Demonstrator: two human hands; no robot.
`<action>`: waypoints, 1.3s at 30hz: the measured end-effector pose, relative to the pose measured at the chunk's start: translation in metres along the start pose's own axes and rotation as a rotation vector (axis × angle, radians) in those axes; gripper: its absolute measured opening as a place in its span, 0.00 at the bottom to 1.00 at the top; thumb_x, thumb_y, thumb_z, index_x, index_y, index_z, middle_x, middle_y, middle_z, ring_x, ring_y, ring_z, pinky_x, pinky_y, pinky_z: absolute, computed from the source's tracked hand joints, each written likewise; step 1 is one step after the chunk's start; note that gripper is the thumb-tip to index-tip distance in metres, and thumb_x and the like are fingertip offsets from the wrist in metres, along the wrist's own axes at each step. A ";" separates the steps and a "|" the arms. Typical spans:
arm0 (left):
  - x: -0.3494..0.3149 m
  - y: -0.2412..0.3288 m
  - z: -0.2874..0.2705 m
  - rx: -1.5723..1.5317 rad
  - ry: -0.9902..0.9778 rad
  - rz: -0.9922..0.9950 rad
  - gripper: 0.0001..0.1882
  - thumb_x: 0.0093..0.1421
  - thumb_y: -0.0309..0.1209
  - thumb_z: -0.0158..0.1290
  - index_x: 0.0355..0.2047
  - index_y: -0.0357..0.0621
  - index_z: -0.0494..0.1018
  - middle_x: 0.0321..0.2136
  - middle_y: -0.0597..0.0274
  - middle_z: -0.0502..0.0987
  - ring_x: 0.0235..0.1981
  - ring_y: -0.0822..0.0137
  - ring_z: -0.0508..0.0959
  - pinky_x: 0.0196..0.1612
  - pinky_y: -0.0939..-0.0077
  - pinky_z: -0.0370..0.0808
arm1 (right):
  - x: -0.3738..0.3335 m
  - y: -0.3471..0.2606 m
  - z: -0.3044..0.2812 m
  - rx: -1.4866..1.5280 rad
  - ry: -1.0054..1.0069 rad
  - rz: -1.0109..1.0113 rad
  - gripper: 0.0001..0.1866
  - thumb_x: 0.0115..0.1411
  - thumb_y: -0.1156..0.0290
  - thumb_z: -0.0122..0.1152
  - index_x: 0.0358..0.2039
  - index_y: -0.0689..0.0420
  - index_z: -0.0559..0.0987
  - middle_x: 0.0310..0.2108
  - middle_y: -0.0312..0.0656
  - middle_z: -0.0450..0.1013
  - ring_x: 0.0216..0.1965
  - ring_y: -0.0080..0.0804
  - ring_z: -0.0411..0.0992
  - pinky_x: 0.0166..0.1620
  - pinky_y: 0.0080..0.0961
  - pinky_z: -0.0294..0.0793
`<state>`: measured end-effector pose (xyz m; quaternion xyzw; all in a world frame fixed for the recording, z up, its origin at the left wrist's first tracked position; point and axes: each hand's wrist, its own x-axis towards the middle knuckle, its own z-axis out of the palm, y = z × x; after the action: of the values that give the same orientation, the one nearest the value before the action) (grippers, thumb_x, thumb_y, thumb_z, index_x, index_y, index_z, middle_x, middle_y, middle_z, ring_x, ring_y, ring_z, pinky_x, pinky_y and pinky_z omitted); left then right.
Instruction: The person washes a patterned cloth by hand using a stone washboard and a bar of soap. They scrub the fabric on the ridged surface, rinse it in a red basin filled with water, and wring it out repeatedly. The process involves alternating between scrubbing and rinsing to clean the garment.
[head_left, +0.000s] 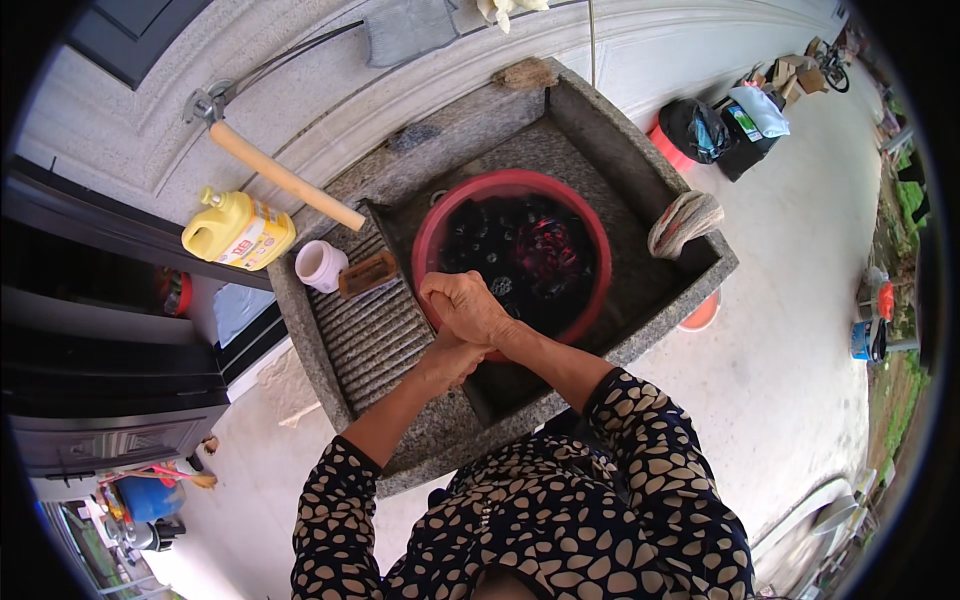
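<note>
My right hand (468, 305) is closed, knuckles up, over the near left rim of a red plastic basin (601, 250). Just below it, my left hand (447, 362) is also closed, pressed against the right hand near its wrist. Whatever the fingers may hold is hidden. Dark water with patches of foam (500, 286) fills the basin, and a dark red, swirled patch shows in it. The basin stands inside a grey stone sink (655, 325). Left of my hands is the sink's ribbed washboard (365, 340).
A brown scrubbing brush (368, 274) and a white cup (320, 266) sit at the washboard's top. Beside them stands a yellow jug (240, 231), below a tan tube (288, 177) on the tap. A bundled rag (685, 224) hangs over the sink's right rim.
</note>
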<state>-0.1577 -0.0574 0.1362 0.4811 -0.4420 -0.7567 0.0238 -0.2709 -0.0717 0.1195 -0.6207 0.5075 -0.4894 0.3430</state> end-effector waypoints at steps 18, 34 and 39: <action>0.082 -0.064 -0.006 0.380 0.442 0.601 0.16 0.53 0.38 0.56 0.33 0.36 0.72 0.21 0.57 0.76 0.27 0.62 0.78 0.29 0.63 0.71 | 0.009 0.047 0.009 -0.104 0.101 0.187 0.04 0.58 0.72 0.49 0.30 0.55 0.73 0.21 0.51 0.73 0.27 0.53 0.73 0.31 0.44 0.72; 0.117 0.046 0.107 -0.560 0.378 0.348 0.17 0.63 0.48 0.49 0.39 0.47 0.71 0.29 0.68 0.76 0.29 0.73 0.79 0.23 0.76 0.78 | -0.008 0.069 -0.215 0.939 -0.084 0.917 0.13 0.61 0.62 0.57 0.45 0.47 0.69 0.31 0.31 0.67 0.27 0.22 0.67 0.28 0.24 0.70; 0.122 0.063 0.121 -0.736 0.486 0.193 0.21 0.60 0.55 0.50 0.41 0.53 0.71 0.32 0.68 0.77 0.28 0.69 0.77 0.25 0.69 0.72 | -0.018 0.112 -0.261 1.000 -0.073 0.743 0.06 0.59 0.77 0.57 0.38 0.56 0.73 0.23 0.32 0.69 0.17 0.15 0.62 0.16 0.12 0.53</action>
<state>-0.3383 -0.0741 0.1117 0.5609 -0.1679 -0.7229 0.3668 -0.5533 -0.0635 0.0860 -0.1833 0.3870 -0.4943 0.7565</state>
